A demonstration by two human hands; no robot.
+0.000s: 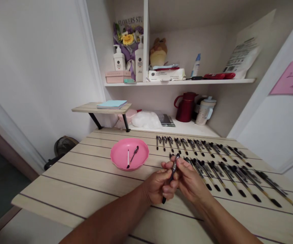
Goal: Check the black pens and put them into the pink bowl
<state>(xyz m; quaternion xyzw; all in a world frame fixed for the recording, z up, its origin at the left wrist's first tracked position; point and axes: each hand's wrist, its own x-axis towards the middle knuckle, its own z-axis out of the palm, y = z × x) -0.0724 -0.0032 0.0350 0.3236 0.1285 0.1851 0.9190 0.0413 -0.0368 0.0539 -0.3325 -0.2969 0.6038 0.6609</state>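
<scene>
Both hands meet over the pale wooden table (85, 176) and hold one black pen (173, 168) between them. My left hand (158, 186) wraps its fingers round the pen's lower barrel, whose tip pokes out below the fist. My right hand (189, 179) pinches the upper end near the clip. To the left a pink bowl (129, 154) holds a black pen part and a thin white refill. Two rows of several black pens (225, 162) lie side by side to the right of my hands.
A small raised shelf (102, 109) with a blue notebook stands at the table's back left. Behind are a red jug (185, 106), a lidded cup, a white bag and a wall shelf with bottles and boxes. A pink note (291, 77) sticks to the right wall.
</scene>
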